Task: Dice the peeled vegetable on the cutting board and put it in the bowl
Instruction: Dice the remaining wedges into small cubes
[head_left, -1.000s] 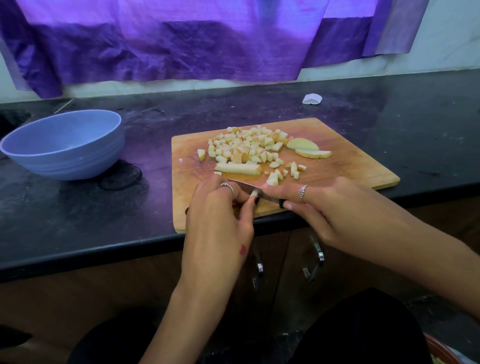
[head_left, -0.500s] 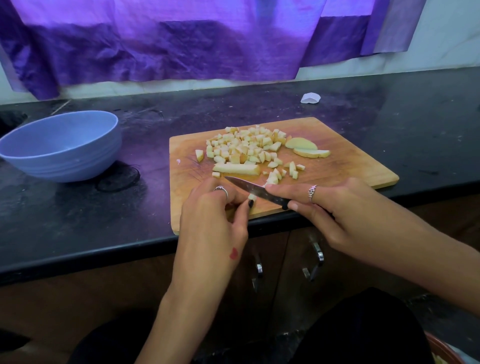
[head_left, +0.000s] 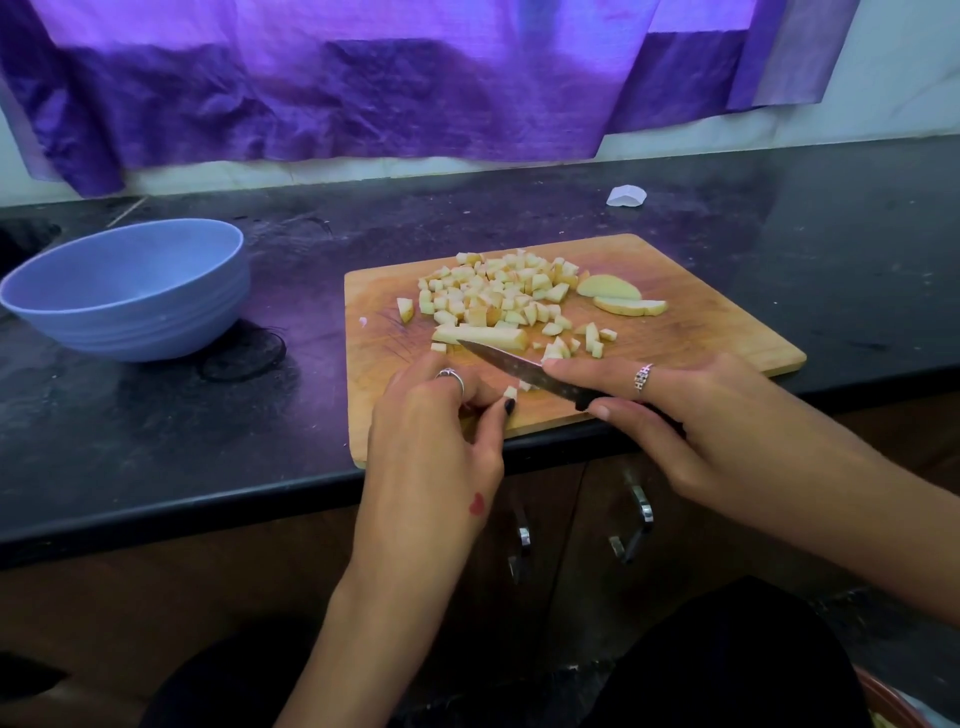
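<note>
On the wooden cutting board (head_left: 701, 332), seen from the head camera, the knife (head_left: 519, 366) is being lifted: a second ago its blade was lying low and half hidden between the hands, and now its tip is being raised toward the uncut strip (head_left: 480, 336). By this a finished cut is suggested, with the next one being lined up.

The knife handle is being gripped by the right hand (head_left: 691, 415), forefinger laid straight along the blade's spine, remaining fingers curled. A small pale piece (head_left: 510, 392) is being pinched by the curled left hand (head_left: 441, 431) at the board's near edge; what more lies under its fingers cannot be told.

The diced pile (head_left: 498, 291) is being left on the board, two slices (head_left: 618, 296) beside it uncut. The blue bowl (head_left: 130, 291) is being kept well apart, to the left, nothing visibly in it. Dicing is judged mostly done, transfer not begun.
</note>
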